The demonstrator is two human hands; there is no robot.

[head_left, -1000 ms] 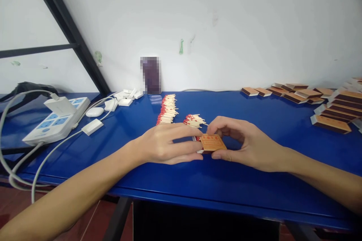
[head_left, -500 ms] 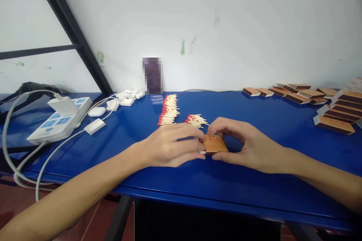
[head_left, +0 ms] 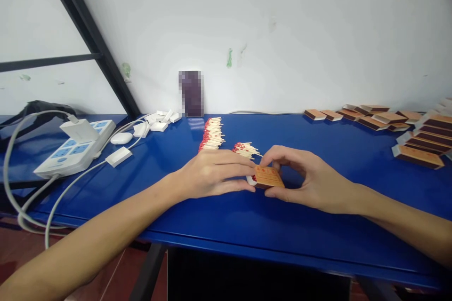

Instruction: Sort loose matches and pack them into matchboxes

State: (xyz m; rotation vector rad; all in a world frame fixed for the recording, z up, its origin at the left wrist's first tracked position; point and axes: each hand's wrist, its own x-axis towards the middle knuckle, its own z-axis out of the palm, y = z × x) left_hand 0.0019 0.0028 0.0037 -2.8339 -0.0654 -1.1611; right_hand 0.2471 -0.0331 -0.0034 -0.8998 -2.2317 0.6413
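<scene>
Roughly midway along the near edge of the blue table (head_left: 247, 225), set a little back from it, both hands meet over one orange matchbox (head_left: 269, 176). The right hand (head_left: 310, 179) pinches the matchbox: its thumb runs along the near side and its curled fingers close over the far side. The box is tilted, with its printed face up. At its left end a bit of the white inner tray (head_left: 251, 180) sticks out. The left hand (head_left: 212, 173) lies with its fingers straight and pressed together, fingertips against that tray end. Whether they grip the tray or only push on it cannot be told.

Just behind the hands lies a small heap of red-tipped matches (head_left: 245, 149). A longer row of matches (head_left: 212, 132) runs from there towards the back edge, where a dark pixelated object (head_left: 191, 93) stands against the wall.

Towards the left edge sits a white power strip (head_left: 70, 153) with a charger (head_left: 78, 130) plugged into it. Grey cables (head_left: 21, 197) loop off the table's left side. Beside the strip are a white earbud case (head_left: 121, 138) and some small white adapters (head_left: 160, 120).

Along the back right, more matchboxes (head_left: 370, 117) lie scattered, and a stack of matchboxes (head_left: 418, 149) sits by the right edge.
</scene>
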